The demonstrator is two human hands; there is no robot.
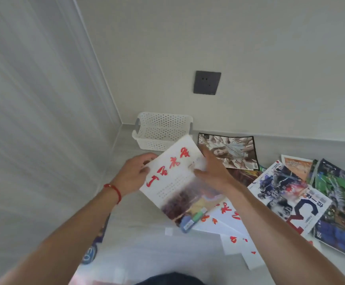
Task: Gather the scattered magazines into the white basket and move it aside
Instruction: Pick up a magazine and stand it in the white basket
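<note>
held magazine [179, 182]: white cover with red brush lettering and a photo at its lower end, raised at centre frame, tilted, top corner overlapping the basket's front rim in view.
left hand [135, 175]: centre left, fingers curled round the magazine's left edge; red string on the wrist.
right hand [212, 171]: just right of centre, thumb on the cover, fingers behind the right edge, gripping it.
white basket [161, 130]: perforated plastic, upper centre, on the floor in the corner against the wall, just above the held magazine.
white magazines [229, 227]: same red lettering, fanned on the floor below and right of the held one, partly under the right forearm.
portrait magazine [229, 151]: black-bordered, flat on the floor right of the basket.
sports magazine [286, 194]: right of frame, overlapping neighbours.
green-blue magazine [340, 204]: far right edge, partly under the sports one.
orange magazine [295, 163]: peeking out above those two.
blue cover [93, 249]: lower left, mostly hidden by the left forearm.
wall socket [207, 82]: dark grey plate, above the basket.
curtain [33, 110]: pale, filling the left side.
</note>
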